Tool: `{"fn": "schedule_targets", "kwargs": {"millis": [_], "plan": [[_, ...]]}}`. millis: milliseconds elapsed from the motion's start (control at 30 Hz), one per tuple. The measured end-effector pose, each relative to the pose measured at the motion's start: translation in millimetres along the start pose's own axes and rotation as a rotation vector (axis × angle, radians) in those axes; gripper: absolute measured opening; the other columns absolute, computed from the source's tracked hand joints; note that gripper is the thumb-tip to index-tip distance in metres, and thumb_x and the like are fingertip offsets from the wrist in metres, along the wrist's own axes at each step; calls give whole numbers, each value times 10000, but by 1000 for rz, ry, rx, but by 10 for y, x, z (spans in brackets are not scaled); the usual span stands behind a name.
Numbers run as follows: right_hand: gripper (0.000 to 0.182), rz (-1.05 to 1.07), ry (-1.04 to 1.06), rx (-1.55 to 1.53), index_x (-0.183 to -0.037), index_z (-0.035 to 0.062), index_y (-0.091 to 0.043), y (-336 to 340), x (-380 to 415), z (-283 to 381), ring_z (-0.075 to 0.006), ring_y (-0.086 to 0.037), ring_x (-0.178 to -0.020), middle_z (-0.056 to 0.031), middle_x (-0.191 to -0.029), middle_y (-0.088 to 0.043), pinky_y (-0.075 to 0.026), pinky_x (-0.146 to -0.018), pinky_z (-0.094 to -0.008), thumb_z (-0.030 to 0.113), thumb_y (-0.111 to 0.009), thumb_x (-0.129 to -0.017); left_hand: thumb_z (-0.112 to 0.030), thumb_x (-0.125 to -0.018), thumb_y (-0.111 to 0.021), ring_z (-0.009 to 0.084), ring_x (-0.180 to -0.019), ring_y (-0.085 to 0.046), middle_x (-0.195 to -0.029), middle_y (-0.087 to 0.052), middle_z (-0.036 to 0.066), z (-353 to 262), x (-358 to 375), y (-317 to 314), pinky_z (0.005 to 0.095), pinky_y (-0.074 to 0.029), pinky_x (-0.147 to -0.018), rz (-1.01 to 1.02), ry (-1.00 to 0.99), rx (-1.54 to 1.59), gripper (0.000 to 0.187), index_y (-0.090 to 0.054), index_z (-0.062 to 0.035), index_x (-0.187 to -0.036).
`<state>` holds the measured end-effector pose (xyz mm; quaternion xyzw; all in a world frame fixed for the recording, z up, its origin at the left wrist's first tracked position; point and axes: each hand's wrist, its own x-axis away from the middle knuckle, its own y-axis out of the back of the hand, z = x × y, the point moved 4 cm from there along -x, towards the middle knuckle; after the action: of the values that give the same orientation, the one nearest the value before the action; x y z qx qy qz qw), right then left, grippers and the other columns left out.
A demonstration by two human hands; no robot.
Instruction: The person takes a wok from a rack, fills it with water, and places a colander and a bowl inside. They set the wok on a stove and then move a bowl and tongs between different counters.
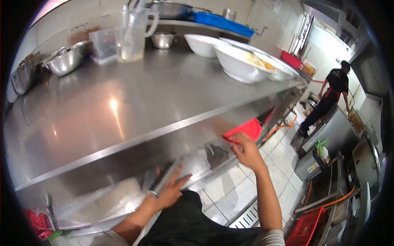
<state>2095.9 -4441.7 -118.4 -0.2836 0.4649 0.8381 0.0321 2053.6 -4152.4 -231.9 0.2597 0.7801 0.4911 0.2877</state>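
Below the steel counter's front edge, my left hand (169, 194) has its thumb and fingers on either side of a narrow, dark object with a shiny metal edge (165, 179). Blur hides its exact kind. Farther right, my right hand (246, 151) is closed on the near rim of a red plastic container (247, 130), at the level of the lower shelf. The container is tilted, and the counter edge partly covers it. Under my left forearm, the lower shelf (195, 164) holds a clear plastic sheet or bag (119, 199).
White bowls (242, 65), one with yellow food, stand on the steel counter (135, 92). Behind are a clear jug (131, 39) and steel bowls (65, 59). A co-worker (334, 90) stands at the far right. A red crate (305, 227) and orange hose (281, 129) are low down.
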Motion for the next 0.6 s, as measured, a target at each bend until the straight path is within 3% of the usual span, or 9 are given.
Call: {"fn": "schedule_targets", "kwargs": {"millis": [33, 167, 233, 333, 600], "plan": [[272, 127, -77, 143, -1078, 5, -639, -104, -353, -171, -374, -566, -1055, -193, -1113, -620, -453, -921, -428, 53, -622, -810, -317, -854, -634, 390, -1383, -334, -1562, -187, 186, -14, 5, 27, 618, -333, -1045, 72, -18, -253, 700, -343, -215, -1483], [269, 528, -290, 472, -1074, 9, -643, -597, -1236, -1094, -375, -567, -1043, -195, -1105, -623, -456, -911, -427, 49, -622, -808, -180, -809, -684, 409, -1264, -447, -1470, -340, 226, 40, 130, -217, 487, -350, -1087, -262, -251, -1055, 700, -410, -240, -1450], [267, 673, -389, 538, -1071, 11, -645, -790, -1280, -1452, -376, -568, -1038, -195, -1101, -624, -457, -906, -427, 48, -622, -808, -225, -832, -662, 391, -1115, -560, -1335, -482, 226, -34, 27, 58, 496, -400, -1036, -139, -119, -704, 668, -409, -243, -1450], [265, 747, -446, 566, -1068, 14, -648, -912, -1325, -1710, -377, -569, -1029, -196, -1094, -627, -459, -899, -427, 45, -622, -806, -233, -835, -659, 391, -1105, -564, -1308, -494, 226, 44, -68, 77, 495, -406, -1028, -11, -53, -279, 655, -415, -225, -1443], [259, 753, -468, 556, -1059, 22, -657, -947, -1388, -1904, -380, -572, -1007, -199, -1078, -633, -465, -879, -426, 38, -623, -803, -251, -841, -651, 393, -1078, -574, -1235, -528, 228, 121, -86, 54, 492, -421, -1005, 60, -45, -113, 628, -431, -180, -1425]]}}
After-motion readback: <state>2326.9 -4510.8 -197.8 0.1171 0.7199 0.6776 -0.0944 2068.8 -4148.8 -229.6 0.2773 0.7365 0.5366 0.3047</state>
